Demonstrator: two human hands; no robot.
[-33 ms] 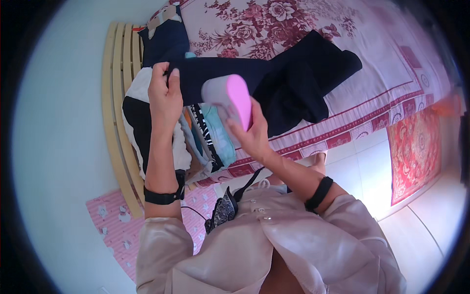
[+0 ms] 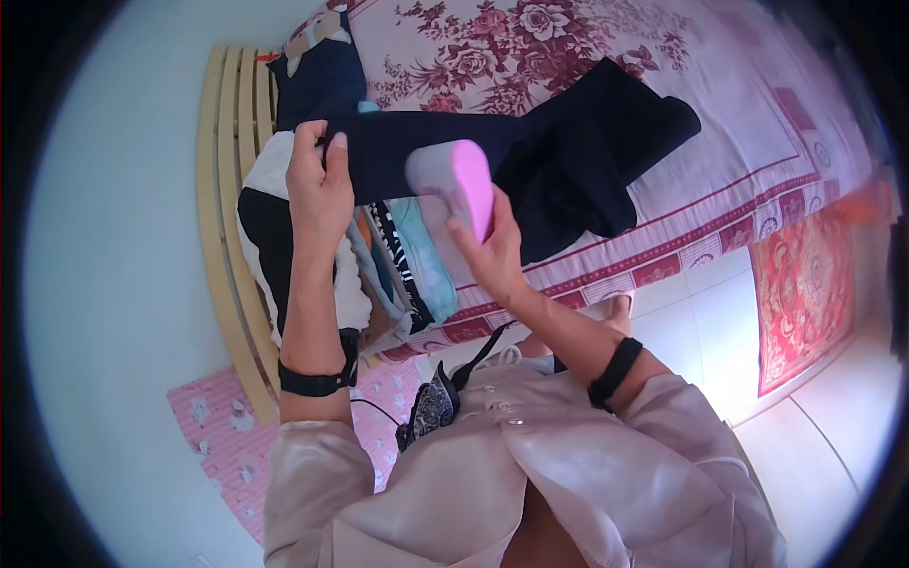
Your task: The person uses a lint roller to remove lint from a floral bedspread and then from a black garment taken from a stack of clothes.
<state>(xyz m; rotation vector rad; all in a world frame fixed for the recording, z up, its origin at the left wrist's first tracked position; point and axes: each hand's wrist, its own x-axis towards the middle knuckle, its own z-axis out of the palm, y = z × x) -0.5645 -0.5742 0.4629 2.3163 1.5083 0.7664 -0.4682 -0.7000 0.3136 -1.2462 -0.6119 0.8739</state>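
Observation:
A dark navy or black garment, seemingly a pair of trousers (image 2: pixel 606 142), lies on the bed with one long leg stretched to the left. My left hand (image 2: pixel 320 185) pinches the end of that leg between thumb and fingers. In my right hand (image 2: pixel 490 248) is a pink-and-white lint remover (image 2: pixel 473 185), its rounded head over the stretched fabric. The side facing the cloth is hidden, so I cannot tell whether it touches. Below the leg stands a row of folded clothes (image 2: pixel 421 256) in mint, grey and black-and-white.
A floral bedspread (image 2: pixel 710 123) covers the bed. Along the left runs a slatted wooden headboard (image 2: pixel 216 208); a white-and-black fluffy item (image 2: pixel 270 237) and a navy garment (image 2: pixel 327 80) lie beside it. On the floor are a pink mat (image 2: pixel 218 417) and a red patterned rug (image 2: pixel 805 303).
My right hand and the lint remover have shifted slightly to the right along the trouser leg. The left hand keeps its place.

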